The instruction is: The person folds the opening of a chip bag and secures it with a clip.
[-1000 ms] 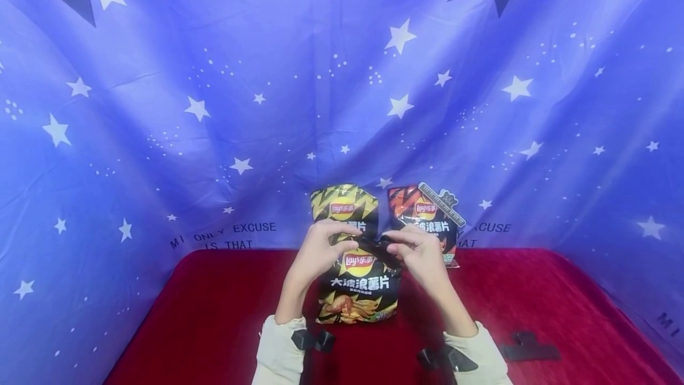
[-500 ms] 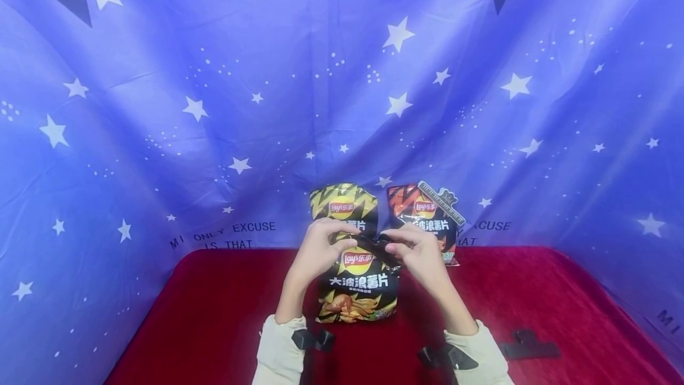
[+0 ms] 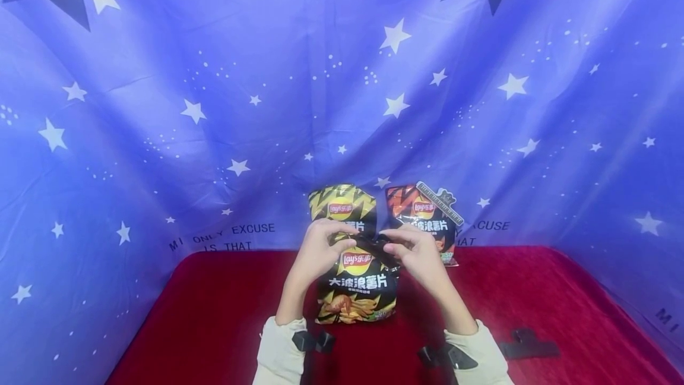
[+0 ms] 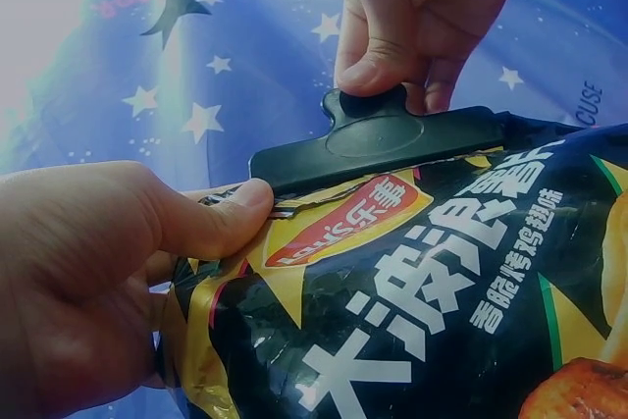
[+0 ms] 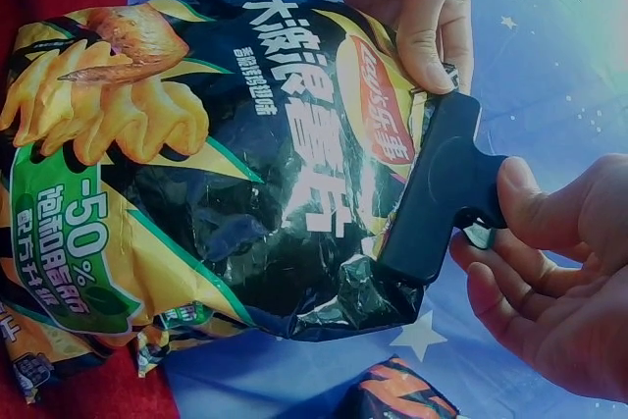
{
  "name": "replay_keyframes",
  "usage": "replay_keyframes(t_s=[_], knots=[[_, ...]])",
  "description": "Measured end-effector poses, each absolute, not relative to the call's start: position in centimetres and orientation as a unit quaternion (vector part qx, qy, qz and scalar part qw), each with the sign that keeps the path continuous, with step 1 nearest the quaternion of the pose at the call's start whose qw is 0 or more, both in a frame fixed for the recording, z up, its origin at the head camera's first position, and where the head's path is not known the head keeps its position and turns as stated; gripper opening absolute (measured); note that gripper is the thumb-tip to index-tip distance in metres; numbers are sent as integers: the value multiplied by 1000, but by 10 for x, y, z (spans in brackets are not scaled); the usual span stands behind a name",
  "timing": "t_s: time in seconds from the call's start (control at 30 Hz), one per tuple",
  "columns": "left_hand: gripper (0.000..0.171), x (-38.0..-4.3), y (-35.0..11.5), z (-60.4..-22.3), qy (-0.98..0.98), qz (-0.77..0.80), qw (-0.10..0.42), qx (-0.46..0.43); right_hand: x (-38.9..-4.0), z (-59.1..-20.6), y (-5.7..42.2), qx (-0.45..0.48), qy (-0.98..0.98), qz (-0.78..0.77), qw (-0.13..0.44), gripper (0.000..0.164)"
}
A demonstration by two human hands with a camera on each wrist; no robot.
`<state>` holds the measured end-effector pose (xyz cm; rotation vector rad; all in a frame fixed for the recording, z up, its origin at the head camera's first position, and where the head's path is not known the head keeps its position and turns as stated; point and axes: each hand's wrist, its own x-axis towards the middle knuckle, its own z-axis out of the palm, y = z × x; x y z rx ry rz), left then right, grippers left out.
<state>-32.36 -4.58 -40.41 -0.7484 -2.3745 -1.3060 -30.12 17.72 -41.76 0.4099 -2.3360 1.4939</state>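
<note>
A black and yellow Lay's potato chip bag (image 3: 363,302) is held up over the table, its printed front facing me. In the left wrist view, my left hand (image 4: 88,272) pinches the top corner of the chip bag (image 4: 442,301) between thumb and fingers. A black bag clip (image 4: 373,149) sits along the bag's folded top edge. My right hand (image 5: 569,262) pinches the handle of the black clip (image 5: 427,198) in the right wrist view. The head view shows my left hand (image 3: 320,248) and right hand (image 3: 424,257) close together at the bag's top.
Behind stands another yellow and black chip bag (image 3: 342,204). To its right is a red chip bag (image 3: 401,199), with a piano-keyboard clip (image 3: 440,202) across its top corner. Another black clip (image 3: 529,346) lies on the red tablecloth (image 3: 556,290). A starry blue curtain (image 3: 299,106) hangs behind.
</note>
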Motion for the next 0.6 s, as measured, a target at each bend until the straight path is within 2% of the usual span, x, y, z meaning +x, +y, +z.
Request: replay_keyframes(t_s=[0.1,0.37,0.5,0.6], knots=[[19,-324,-46,-404,-833,-457,167,-264,-303,-419,182,158,-812,545,137,28],[19,-324,-45,-405,-839,-439,186,-263,-314,-426,212,172,-791,587,-9,47],[19,-325,-45,-406,-844,-428,199,-253,-318,-431,222,183,-797,572,-65,45],[23,-326,-47,-406,-843,-437,196,-246,-321,-435,223,197,-800,561,-77,39]])
